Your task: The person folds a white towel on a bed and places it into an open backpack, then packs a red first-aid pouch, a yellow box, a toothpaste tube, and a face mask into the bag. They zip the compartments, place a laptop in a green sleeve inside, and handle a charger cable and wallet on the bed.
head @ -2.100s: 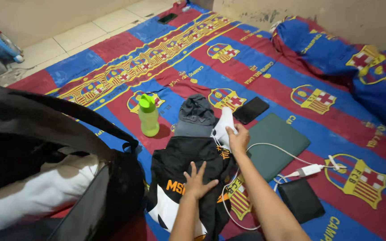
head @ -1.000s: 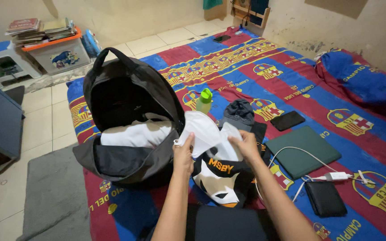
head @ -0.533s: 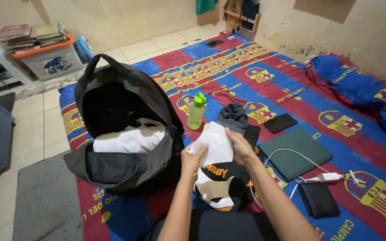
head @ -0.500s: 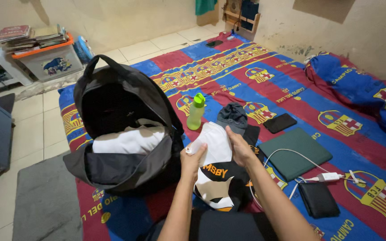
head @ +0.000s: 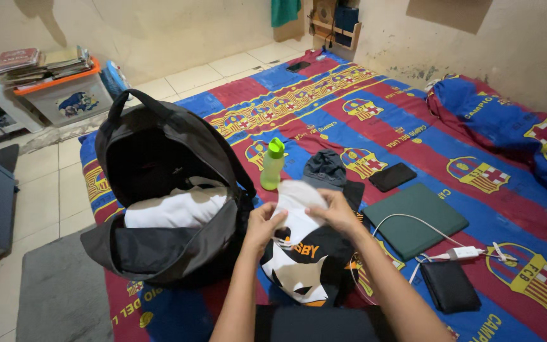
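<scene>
Both hands pinch white face mask (head: 297, 201) above black printed shirt (head: 308, 269): left hand (head: 264, 220) grips near edge, right hand (head: 337, 212) far side. Mask looks light, soft, crushable; best held by edges. Open black backpack (head: 159, 196) left of grip; ear loops probably dangling, unclear.

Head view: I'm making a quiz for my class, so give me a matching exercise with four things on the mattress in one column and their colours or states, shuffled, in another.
Things:
1. backpack
2. water bottle
3. laptop
4. face mask

Descriptions:
A. white, held in both hands
B. dark green, closed and lying flat
C. black, unzipped, with white cloth inside
D. lime green, standing upright

Pairs: 1-C, 2-D, 3-B, 4-A
</scene>
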